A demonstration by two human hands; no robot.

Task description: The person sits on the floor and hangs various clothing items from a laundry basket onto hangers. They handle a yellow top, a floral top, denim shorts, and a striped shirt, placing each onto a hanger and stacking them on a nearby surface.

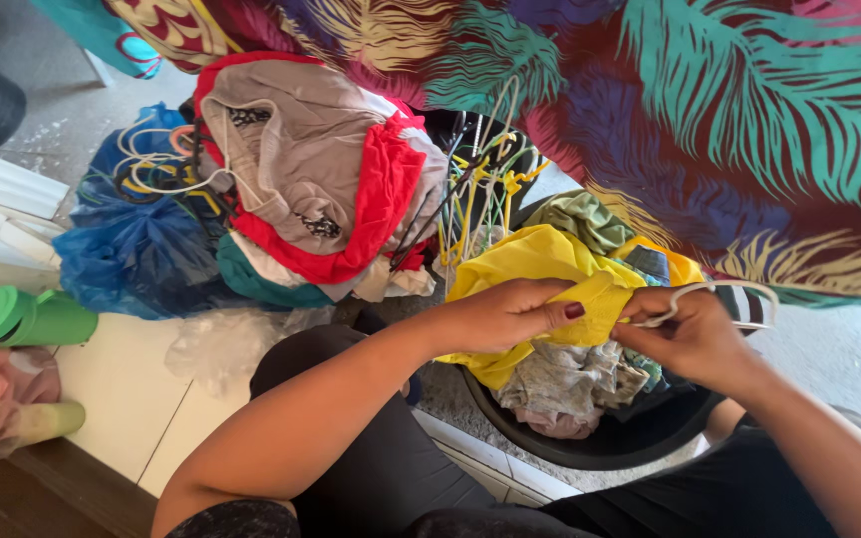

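My left hand (506,314) grips a yellow garment (540,261) at its folded edge. Just to its right, my right hand (688,334) holds a white plastic hanger (739,291), pinching it where it meets the yellow cloth. Both hands hover over a black basin (610,448) filled with crumpled clothes, among them a grey patterned piece (565,384) and a green one (582,214).
A heap of clothes, grey and red (321,159), lies at the centre left beside a bundle of yellow and white hangers (480,179). A blue plastic bag (137,239) sits further left. Green bottles (27,317) rest on a white surface. A large patterned cloth (710,110) hangs behind.
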